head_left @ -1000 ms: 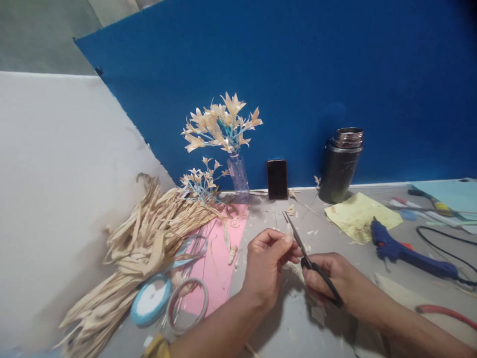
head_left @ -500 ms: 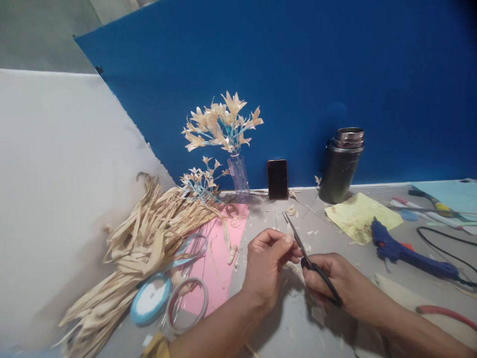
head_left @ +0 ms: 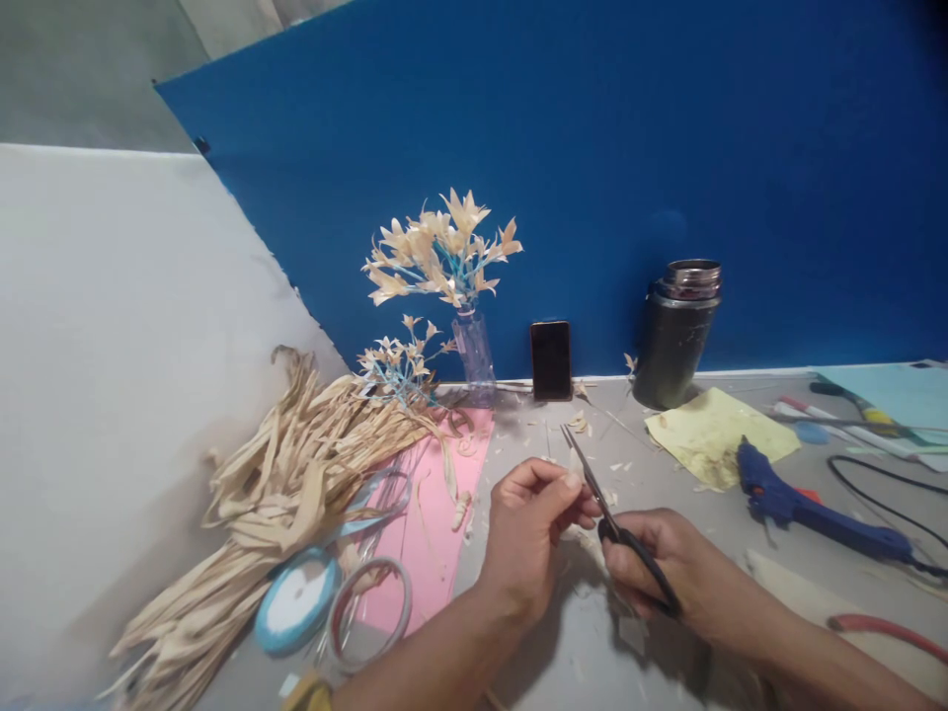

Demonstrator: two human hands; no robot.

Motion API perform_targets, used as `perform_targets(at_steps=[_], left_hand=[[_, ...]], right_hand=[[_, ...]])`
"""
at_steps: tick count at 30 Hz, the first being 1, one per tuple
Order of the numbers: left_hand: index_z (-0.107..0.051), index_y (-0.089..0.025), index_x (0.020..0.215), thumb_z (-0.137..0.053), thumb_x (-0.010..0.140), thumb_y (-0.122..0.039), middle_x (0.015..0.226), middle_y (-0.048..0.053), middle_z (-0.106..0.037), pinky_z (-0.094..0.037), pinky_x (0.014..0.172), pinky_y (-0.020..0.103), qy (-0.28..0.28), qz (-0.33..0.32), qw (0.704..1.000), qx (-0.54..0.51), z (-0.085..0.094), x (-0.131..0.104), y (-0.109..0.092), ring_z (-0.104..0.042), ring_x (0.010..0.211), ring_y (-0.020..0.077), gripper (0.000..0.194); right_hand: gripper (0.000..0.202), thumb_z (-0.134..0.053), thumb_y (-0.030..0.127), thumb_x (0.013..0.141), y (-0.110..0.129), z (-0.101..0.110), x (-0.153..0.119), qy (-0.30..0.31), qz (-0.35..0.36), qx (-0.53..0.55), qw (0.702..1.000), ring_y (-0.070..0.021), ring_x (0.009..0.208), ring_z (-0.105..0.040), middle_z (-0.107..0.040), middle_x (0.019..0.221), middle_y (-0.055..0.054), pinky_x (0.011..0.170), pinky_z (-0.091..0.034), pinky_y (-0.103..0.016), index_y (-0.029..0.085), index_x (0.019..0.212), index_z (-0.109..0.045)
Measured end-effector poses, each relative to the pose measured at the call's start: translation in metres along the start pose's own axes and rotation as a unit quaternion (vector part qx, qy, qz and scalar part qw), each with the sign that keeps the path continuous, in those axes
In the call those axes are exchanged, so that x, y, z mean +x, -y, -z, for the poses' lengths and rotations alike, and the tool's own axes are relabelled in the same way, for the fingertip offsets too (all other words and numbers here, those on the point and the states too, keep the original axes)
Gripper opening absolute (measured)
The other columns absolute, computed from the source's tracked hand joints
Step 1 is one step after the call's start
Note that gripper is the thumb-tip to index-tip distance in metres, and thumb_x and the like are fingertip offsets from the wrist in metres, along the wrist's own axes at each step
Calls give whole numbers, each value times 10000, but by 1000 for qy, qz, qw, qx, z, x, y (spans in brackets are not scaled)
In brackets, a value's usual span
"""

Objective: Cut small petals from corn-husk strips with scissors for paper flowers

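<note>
My right hand (head_left: 659,568) is wrapped round the black handles of a pair of scissors (head_left: 608,515), whose blades point up and away, slightly apart at the tips. Close to the blades, my left hand (head_left: 529,528) pinches a small pale piece of dried husk (head_left: 575,464) between thumb and fingers. Most of that piece is hidden by the fingers. Pale scraps (head_left: 580,424) lie on the table around both hands. Beyond them, pale husk flowers (head_left: 436,242) on blue stems stand in a clear bottle (head_left: 474,355).
A bundle of dried husks (head_left: 296,494), a blue ribbon spool (head_left: 297,600) and a tape roll (head_left: 370,612) lie left on pink paper (head_left: 426,543) and the table. At right are a blue glue gun (head_left: 815,509), yellow paper (head_left: 718,434) and a dark flask (head_left: 675,336). A phone (head_left: 551,360) leans at the back.
The whole view has shifted very slightly. Both hands, the scissors and the husk piece keep nearly the same positions.
</note>
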State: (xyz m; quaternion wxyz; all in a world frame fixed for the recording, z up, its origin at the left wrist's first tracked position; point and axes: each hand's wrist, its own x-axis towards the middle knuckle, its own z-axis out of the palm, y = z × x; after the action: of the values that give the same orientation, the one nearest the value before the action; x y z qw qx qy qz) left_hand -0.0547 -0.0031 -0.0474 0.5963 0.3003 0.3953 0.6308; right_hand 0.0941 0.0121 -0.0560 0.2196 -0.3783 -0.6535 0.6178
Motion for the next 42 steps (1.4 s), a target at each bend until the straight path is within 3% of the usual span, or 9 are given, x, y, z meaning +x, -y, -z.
perform_targets(at_steps=[22, 24, 29, 31, 38, 42], left_hand=[[-606, -143, 675, -754, 707, -225, 648, 21, -636, -449, 592, 240, 1, 15, 1000, 13, 3, 2, 2, -596, 613, 127, 172], [-608, -146, 679, -762, 703, -228, 612, 1, -596, -432, 589, 229, 8, 32, 999, 4, 4, 2, 5, -557, 591, 107, 176], [-605, -155, 697, -802, 656, -227, 591, -21, -557, -396, 565, 209, 18, 93, 995, -19, 5, 0, 14, -514, 554, 83, 213], [-602, -154, 697, -804, 650, -226, 579, -26, -551, -389, 558, 208, 27, 107, 994, -16, 4, 0, 17, -505, 531, 77, 219], [-597, -162, 753, -782, 623, -194, 631, -8, -608, -414, 579, 230, 57, 145, 988, 0, 2, -3, 15, -575, 552, 107, 228], [-609, -154, 739, -716, 691, -289, 664, 16, -607, -415, 601, 258, 100, 147, 983, 49, 4, -1, 7, -580, 595, 130, 178]], right_hand=[[479, -658, 577, 755, -11, 2, 2, -12, -12, 24, 1000, -92, 464, -356, -475, 460, 27, 484, -274, -247, 191, 543, -469], [421, -708, 533, 717, -10, 3, 3, -47, -16, 51, 997, -101, 479, -396, -496, 499, 34, 478, -302, -239, 189, 595, -499], [281, -761, 386, 687, -4, 8, 3, -210, 22, 37, 977, -105, 551, -448, -544, 626, 53, 519, -368, -223, 189, 784, -585], [287, -757, 372, 688, -3, 10, 2, -238, 28, 45, 970, -110, 569, -478, -580, 672, 46, 531, -388, -224, 193, 844, -595], [282, -742, 339, 683, -2, 13, 0, -213, 26, 79, 974, -130, 590, -549, -602, 657, 40, 556, -427, -233, 193, 866, -584], [278, -751, 344, 680, -1, 16, -2, -185, 21, 67, 980, -131, 581, -548, -606, 648, 32, 548, -422, -235, 188, 841, -586]])
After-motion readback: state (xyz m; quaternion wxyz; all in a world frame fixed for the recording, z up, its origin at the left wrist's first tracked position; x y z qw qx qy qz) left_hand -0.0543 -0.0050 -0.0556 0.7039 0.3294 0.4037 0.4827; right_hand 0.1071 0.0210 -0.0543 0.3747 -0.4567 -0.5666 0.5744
